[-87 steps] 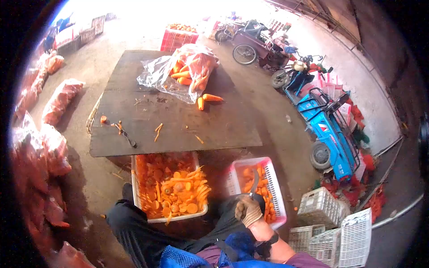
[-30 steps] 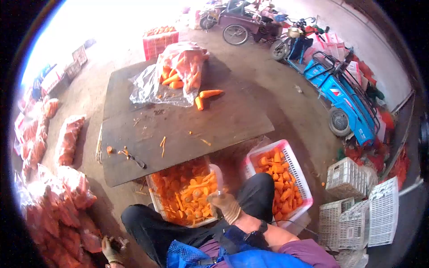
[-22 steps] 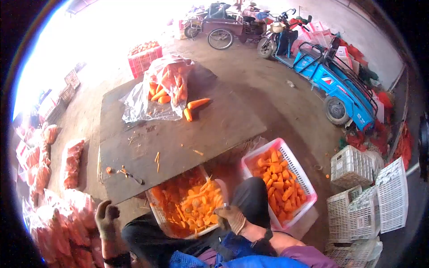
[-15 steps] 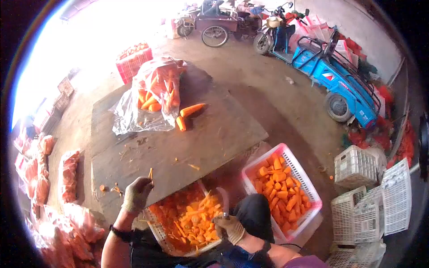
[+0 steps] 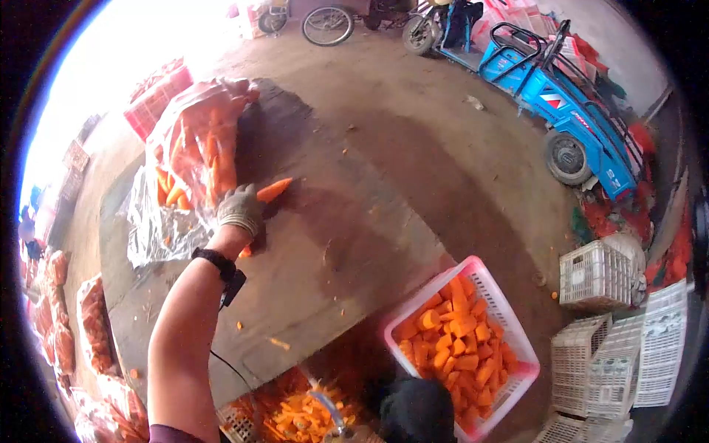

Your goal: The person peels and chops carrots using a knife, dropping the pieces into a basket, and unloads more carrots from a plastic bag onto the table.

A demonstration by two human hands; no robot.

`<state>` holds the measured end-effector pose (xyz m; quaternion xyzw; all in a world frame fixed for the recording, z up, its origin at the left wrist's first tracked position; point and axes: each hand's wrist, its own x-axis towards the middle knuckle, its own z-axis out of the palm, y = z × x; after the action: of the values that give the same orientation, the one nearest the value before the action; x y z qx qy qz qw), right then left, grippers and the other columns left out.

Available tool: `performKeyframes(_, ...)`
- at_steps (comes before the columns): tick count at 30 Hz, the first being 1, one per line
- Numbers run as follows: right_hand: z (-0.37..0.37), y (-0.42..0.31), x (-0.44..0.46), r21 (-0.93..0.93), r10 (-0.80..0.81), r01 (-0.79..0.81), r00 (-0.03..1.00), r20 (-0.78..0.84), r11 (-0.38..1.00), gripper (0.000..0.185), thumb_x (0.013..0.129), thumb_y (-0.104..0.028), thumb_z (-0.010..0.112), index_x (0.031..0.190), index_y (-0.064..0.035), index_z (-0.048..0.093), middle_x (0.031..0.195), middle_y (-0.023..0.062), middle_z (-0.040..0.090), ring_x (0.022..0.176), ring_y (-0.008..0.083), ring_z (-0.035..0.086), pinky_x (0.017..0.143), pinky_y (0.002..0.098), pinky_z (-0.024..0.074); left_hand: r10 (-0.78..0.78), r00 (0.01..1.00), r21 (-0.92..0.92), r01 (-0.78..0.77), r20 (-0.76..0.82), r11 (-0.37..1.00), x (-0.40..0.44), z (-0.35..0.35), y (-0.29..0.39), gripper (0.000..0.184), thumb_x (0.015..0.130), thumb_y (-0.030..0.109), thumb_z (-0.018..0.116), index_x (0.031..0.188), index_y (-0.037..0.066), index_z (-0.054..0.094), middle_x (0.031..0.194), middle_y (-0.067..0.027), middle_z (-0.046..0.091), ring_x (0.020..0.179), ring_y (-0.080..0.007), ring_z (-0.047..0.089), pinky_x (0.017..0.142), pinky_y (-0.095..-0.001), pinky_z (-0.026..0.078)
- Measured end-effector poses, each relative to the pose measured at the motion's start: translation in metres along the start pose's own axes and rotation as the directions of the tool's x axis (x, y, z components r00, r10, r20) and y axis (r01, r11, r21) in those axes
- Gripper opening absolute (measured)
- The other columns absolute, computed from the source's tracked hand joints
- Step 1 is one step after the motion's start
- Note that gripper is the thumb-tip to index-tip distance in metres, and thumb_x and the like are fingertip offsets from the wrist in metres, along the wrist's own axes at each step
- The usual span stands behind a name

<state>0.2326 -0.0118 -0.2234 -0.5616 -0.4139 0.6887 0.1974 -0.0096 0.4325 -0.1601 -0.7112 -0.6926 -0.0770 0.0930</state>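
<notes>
Carrot [image 5: 275, 190], tapered, near crinkled plastic bag [image 5: 196, 136]

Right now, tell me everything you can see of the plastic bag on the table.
The plastic bag is clear and crumpled, bulging with orange carrots. It lies on the table, its loose, flattened end spread toward the camera. The left hand is at its right edge; whether they touch is unclear.

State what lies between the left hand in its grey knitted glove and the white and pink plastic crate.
Grey tabletop, darkened in places, between left hand and crate, in the head view.
</notes>
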Motion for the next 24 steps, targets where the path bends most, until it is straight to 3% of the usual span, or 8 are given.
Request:
performKeyframes(2, 0.004, 0.018, 0.004, -0.458, -0.379, 0.383, 0.919, 0.105, 0.802, 0.015, 0.081, -0.023, 0.058, 0.074, -0.0094, 0.059, 0.068, 0.0145, 0.059, 0.059, 0.0286, 0.057, 0.049, 0.0408, 0.0446, -0.069, 0.985, 0.100, 0.053, 0.158, 0.994, 0.021, 0.019, 0.000, 0.021, 0.078, 0.025, 0.063, 0.090, 0.009, 0.068, 0.088, -0.0122, 0.068, 0.083, -0.0317, 0.066, 0.072, -0.0415, 0.053)
performKeyframes(5, 0.003, 0.037, 0.022, -0.794, -0.366, 0.480, 0.863, 0.349, 0.374, 0.014, 0.081, -0.025, 0.059, 0.085, -0.0123, 0.062, 0.074, 0.0145, 0.060, 0.063, 0.0306, 0.058, 0.054, 0.0403, 0.0470, -0.137, 0.937, 0.150, 0.092, 0.320, 0.984, 0.030, 0.017, 0.006, 0.021, 0.084, 0.018, 0.053, 0.095, 0.010, 0.069, 0.096, -0.0158, 0.067, 0.090, -0.0309, 0.065, 0.074, -0.0415, 0.053)
performKeyframes(10, 0.015, 0.043, 0.027, -0.543, -0.222, 0.222, 0.973, 0.067, 0.810, 0.018, 0.080, -0.027, 0.061, 0.090, -0.0118, 0.062, 0.076, 0.0135, 0.061, 0.065, 0.0300, 0.059, 0.057, 0.0392, 0.0484, -0.083, 0.994, -0.147, 0.093, 0.073, 0.985, -0.010, -0.053, 0.005, 0.028, 0.074, 0.019, 0.068, 0.099, 0.007, 0.065, 0.094, -0.0171, 0.065, 0.091, -0.0359, 0.062, 0.077, -0.0423, 0.050)
performKeyframes(11, 0.014, 0.039, 0.026, -0.499, -0.194, 0.198, 0.979, 0.060, 0.844, 0.018, 0.080, -0.027, 0.062, 0.089, -0.0116, 0.062, 0.076, 0.0127, 0.061, 0.064, 0.0289, 0.059, 0.057, 0.0387, 0.0484, -0.095, 0.991, -0.342, 0.123, 0.099, 0.931, -0.017, -0.057, -0.011, 0.037, 0.068, 0.021, 0.075, 0.101, 0.007, 0.062, 0.092, -0.0173, 0.064, 0.091, -0.0364, 0.060, 0.078, -0.0430, 0.048)
performKeyframes(12, 0.012, 0.034, 0.026, -0.454, -0.173, 0.180, 0.983, 0.059, 0.872, 0.018, 0.080, -0.027, 0.062, 0.089, -0.0114, 0.062, 0.075, 0.0119, 0.060, 0.063, 0.0278, 0.058, 0.056, 0.0382, 0.0483, -0.025, 0.999, -0.327, 0.039, 0.047, 0.944, -0.030, -0.072, -0.023, 0.037, 0.070, 0.024, 0.074, 0.100, 0.007, 0.062, 0.092, -0.0170, 0.064, 0.088, -0.0324, 0.062, 0.076, -0.0403, 0.048)
performKeyframes(18, -0.003, 0.005, 0.020, -0.218, -0.075, 0.094, 0.993, 0.091, 0.972, 0.018, 0.078, -0.026, 0.065, 0.085, -0.0103, 0.063, 0.070, 0.0069, 0.059, 0.059, 0.0213, 0.055, 0.055, 0.0353, 0.0479, -0.031, 0.988, -0.571, 0.115, 0.154, 0.813, -0.197, -0.205, -0.100, 0.049, 0.063, 0.018, 0.083, 0.104, 0.003, 0.061, 0.092, -0.0114, 0.065, 0.084, -0.0175, 0.062, 0.076, -0.0315, 0.050)
performKeyframes(22, -0.005, -0.011, 0.010, -0.151, -0.007, 0.025, 0.993, 0.118, 0.988, 0.018, 0.077, -0.026, 0.067, 0.082, -0.0095, 0.063, 0.067, 0.0037, 0.058, 0.056, 0.0170, 0.054, 0.054, 0.0334, 0.0477, -0.070, 0.941, -0.592, 0.264, 0.330, 0.762, -0.343, -0.263, -0.134, 0.058, 0.062, 0.020, 0.085, 0.110, 0.003, 0.057, 0.092, -0.0090, 0.063, 0.085, -0.0171, 0.059, 0.078, -0.0313, 0.050)
performKeyframes(24, -0.002, -0.019, 0.000, -0.152, 0.037, -0.018, 0.992, 0.119, 0.988, 0.018, 0.076, -0.026, 0.068, 0.081, -0.0092, 0.063, 0.065, 0.0020, 0.057, 0.054, 0.0149, 0.053, 0.053, 0.0324, 0.0475, 0.010, 0.955, -0.569, 0.168, 0.295, 0.805, -0.410, -0.286, -0.122, 0.068, 0.062, 0.021, 0.086, 0.119, 0.002, 0.052, 0.097, -0.0069, 0.060, 0.090, -0.0165, 0.057, 0.082, -0.0308, 0.048)
